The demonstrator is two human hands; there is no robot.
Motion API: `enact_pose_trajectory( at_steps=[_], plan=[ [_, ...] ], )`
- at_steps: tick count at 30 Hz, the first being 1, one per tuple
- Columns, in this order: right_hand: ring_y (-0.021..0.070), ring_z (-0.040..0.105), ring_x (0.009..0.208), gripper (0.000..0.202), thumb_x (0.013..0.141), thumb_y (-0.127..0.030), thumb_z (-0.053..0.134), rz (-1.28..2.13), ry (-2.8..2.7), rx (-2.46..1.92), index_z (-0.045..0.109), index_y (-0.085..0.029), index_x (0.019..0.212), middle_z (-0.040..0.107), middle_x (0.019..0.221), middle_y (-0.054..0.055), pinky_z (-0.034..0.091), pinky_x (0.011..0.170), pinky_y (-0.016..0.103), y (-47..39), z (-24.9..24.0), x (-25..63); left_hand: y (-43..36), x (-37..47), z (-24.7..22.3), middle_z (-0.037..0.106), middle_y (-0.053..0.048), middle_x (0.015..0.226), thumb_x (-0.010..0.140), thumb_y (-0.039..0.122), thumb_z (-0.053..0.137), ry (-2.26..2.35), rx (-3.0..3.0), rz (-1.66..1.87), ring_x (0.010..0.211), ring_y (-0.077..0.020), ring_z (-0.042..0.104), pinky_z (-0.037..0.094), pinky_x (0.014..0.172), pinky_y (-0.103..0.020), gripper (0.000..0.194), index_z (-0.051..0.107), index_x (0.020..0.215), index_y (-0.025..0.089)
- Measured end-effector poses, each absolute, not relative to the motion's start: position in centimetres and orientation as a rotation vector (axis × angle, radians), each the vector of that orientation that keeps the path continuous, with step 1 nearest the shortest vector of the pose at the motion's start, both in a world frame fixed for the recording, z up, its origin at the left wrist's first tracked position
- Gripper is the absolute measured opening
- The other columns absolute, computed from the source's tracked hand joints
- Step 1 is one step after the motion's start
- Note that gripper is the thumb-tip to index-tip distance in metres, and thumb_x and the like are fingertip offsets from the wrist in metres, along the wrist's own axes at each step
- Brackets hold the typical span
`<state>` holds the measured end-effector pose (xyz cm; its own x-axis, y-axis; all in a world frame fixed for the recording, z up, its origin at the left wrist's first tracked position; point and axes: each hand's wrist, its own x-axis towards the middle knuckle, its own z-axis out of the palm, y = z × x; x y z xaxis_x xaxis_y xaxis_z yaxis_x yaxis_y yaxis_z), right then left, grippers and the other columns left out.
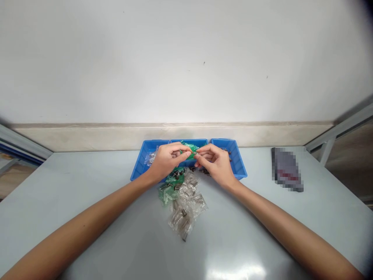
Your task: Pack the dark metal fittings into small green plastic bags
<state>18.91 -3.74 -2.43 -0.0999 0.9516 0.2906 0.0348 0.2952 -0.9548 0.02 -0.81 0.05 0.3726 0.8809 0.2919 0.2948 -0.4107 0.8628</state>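
Over the middle blue bin [189, 141], my left hand [166, 158] and my right hand [217, 161] meet with thumbs and forefingers pinched. Between their fingertips is a small green plastic bag [186, 146]; its contents are hard to make out. Just below the hands, more green bags [166, 195] and clear plastic bags [186, 212] lie in a heap on the table. Dark and metallic screw-like parts show in and around them. Clear packets [150, 158] sit in the left blue bin [142, 165], partly behind my left hand.
The right blue bin [239, 165] holds small brownish parts, partly covered by my right hand. A blurred dark grey item [287, 169] lies on the grey table [116, 241] at the right. Behind the bins rises a white wall [186, 77], with metal frames at both sides.
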Motion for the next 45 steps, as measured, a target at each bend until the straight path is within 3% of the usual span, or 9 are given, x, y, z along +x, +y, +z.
enact_pose_trajectory(
  at_steps=[45],
  plan=[
    [0.0187,0.069,0.062,0.016,0.086,-0.034,0.071,1.064,-1.445,-0.962,0.064,-0.021,0.090,0.070,0.069,0.001,0.055,0.059,0.030,-3.58,-3.08,18.88,-0.55,-0.12,-0.37,0.068,-0.003,0.080,0.088,0.031,0.065,1.002,1.946,1.002,0.055,-0.0086,0.052,0.040,0.050,-0.023,0.020,0.076,0.088,0.014]
  ],
)
